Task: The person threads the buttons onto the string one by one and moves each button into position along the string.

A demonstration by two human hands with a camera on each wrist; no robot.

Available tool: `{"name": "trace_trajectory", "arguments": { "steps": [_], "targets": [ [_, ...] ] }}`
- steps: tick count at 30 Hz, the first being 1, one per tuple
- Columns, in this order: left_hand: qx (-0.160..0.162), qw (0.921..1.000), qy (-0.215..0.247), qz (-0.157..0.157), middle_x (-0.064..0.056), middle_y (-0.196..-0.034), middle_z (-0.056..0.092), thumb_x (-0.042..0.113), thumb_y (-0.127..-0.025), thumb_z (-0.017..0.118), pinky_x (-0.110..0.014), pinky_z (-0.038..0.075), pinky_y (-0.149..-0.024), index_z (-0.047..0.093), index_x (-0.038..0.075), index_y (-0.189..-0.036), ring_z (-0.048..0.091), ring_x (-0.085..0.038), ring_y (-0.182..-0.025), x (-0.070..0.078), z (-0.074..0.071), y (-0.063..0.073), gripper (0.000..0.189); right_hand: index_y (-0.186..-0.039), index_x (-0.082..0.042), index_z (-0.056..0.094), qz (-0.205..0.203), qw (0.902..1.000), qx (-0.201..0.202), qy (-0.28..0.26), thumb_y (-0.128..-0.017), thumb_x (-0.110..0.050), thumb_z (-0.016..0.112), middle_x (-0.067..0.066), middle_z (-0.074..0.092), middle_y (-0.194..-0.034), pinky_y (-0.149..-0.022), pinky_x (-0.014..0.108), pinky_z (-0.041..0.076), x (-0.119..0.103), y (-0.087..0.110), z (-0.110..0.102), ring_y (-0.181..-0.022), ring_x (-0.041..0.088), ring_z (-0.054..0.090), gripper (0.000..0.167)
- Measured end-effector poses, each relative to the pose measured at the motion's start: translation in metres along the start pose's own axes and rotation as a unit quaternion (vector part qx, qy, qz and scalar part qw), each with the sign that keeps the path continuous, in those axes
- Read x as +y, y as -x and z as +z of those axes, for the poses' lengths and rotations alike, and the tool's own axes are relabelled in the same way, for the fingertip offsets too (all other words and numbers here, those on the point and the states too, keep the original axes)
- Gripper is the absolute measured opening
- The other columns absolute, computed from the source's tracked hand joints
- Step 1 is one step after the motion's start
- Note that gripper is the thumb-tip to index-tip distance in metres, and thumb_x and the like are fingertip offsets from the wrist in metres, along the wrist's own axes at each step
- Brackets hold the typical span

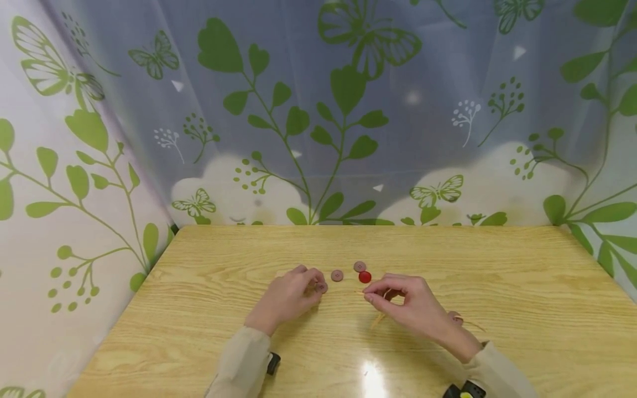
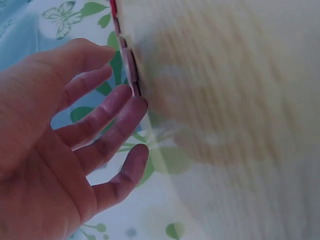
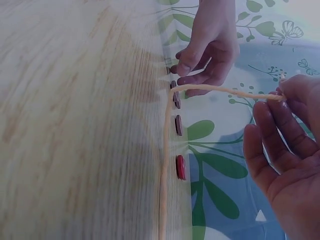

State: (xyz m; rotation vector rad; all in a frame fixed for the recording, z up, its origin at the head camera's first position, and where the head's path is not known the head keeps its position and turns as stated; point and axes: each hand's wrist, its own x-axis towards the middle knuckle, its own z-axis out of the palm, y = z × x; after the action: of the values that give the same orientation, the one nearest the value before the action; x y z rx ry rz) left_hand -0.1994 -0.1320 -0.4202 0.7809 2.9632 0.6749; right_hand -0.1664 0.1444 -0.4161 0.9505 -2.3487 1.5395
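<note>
My right hand [image 1: 410, 301] pinches the end of a pale orange cord [image 3: 215, 88] between thumb and fingertips, above the table. From there the cord bends down to the tabletop, and part of it runs behind the hand. My left hand [image 1: 293, 296] is low over the table, fingers loosely bent, with fingertips right at a brown button [image 1: 322, 288]. In the left wrist view its thumb and fingers [image 2: 132, 107] are apart. Just beyond lie another brown button [image 1: 337, 275], a further brown one [image 1: 360, 266] and a red button [image 1: 365, 277].
A brown button [image 1: 455, 317] lies by my right wrist, partly hidden, with cord beside it. The wooden table [image 1: 224, 249] ends at the back against a curtain [image 1: 298, 182] printed with leaves and butterflies. Another printed curtain [image 1: 89, 182] stands on the left.
</note>
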Motion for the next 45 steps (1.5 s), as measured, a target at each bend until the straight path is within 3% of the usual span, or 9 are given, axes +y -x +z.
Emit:
{"name": "trace_trajectory", "arguments": {
  "steps": [7,17,25,33,39,45],
  "targets": [
    [-0.003,0.9995,-0.030,0.007,-0.001,-0.101,0.070,0.020,-0.098,0.068,-0.035,0.054,-0.071,0.072,0.015,-0.110,0.063,-0.016,-0.086,-0.001,0.002,-0.004,0.014,-0.100,-0.015,0.078,0.007,1.0000,0.000,0.002,-0.094,-0.004,0.072,0.007,0.074,-0.084,-0.067,0.025,0.059,-0.001,-0.001,0.000,-0.074,0.003,0.065,0.013],
    [-0.014,0.9994,-0.029,0.011,-0.001,-0.096,0.066,0.016,-0.098,0.066,-0.034,0.050,-0.070,0.072,0.014,-0.103,0.056,-0.014,-0.082,-0.003,0.004,-0.010,0.007,-0.100,-0.016,0.078,0.024,0.9997,0.000,0.007,-0.095,-0.006,0.072,0.007,0.074,-0.082,-0.067,0.025,0.058,0.000,0.001,0.000,-0.073,0.003,0.065,0.013],
    [-0.047,0.9984,0.033,-0.002,-0.002,-0.097,0.068,0.016,-0.097,0.068,-0.038,0.052,-0.080,0.073,0.013,-0.108,0.057,-0.015,-0.088,-0.010,0.002,-0.014,0.013,-0.100,-0.016,0.078,0.024,0.9997,-0.004,0.005,-0.095,-0.006,0.072,0.006,0.074,-0.082,-0.067,0.026,0.059,0.001,0.002,-0.001,-0.073,0.003,0.065,0.013],
    [-0.079,0.9912,0.103,-0.025,0.001,-0.095,0.072,0.023,-0.095,0.071,-0.036,0.054,-0.084,0.073,0.013,-0.107,0.063,-0.013,-0.090,-0.019,-0.002,-0.020,0.016,-0.100,-0.014,0.078,0.031,0.9995,-0.007,0.006,-0.095,-0.007,0.072,0.007,0.073,-0.082,-0.068,0.025,0.059,0.001,0.002,-0.002,-0.073,0.003,0.065,0.011],
    [-0.090,0.9882,0.120,-0.034,0.000,-0.096,0.069,0.022,-0.090,0.078,-0.031,0.050,-0.080,0.073,0.015,-0.107,0.059,-0.013,-0.087,-0.023,-0.003,-0.023,0.019,-0.099,-0.015,0.078,0.037,0.9993,-0.008,0.007,-0.095,-0.008,0.072,0.007,0.074,-0.084,-0.068,0.025,0.059,0.002,0.003,-0.002,-0.074,0.003,0.065,0.011],
    [-0.095,0.9879,0.121,-0.022,0.001,-0.093,0.068,0.022,-0.092,0.076,-0.030,0.048,-0.079,0.073,0.018,-0.098,0.057,-0.014,-0.086,-0.023,-0.004,-0.024,0.008,-0.099,-0.015,0.078,0.047,0.9988,-0.009,0.007,-0.095,-0.009,0.072,0.008,0.075,-0.085,-0.068,0.026,0.059,0.001,0.003,-0.003,-0.075,0.003,0.065,0.009]
  ]
}}
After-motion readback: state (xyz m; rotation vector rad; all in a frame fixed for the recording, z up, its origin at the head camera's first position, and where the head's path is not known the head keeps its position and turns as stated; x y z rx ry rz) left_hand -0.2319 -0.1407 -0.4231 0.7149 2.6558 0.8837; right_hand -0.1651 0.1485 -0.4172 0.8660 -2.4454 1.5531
